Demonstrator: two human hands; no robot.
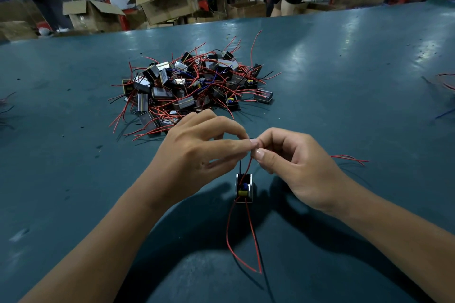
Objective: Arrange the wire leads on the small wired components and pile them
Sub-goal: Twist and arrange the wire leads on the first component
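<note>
Red and black wire leads point(247, 164) are pinched between your left hand point(197, 152) and right hand point(293, 165). Their small black boxy component point(244, 188) dangles below, near the tangled pile of components point(192, 83).

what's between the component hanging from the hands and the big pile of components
In the head view, the left hand and right hand, pinching the hanging component's leads, sit between it and the pile; otherwise bare green table.

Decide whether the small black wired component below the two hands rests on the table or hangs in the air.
Hanging: the small black wired component dangles on leads pinched by the left hand and right hand.
</note>
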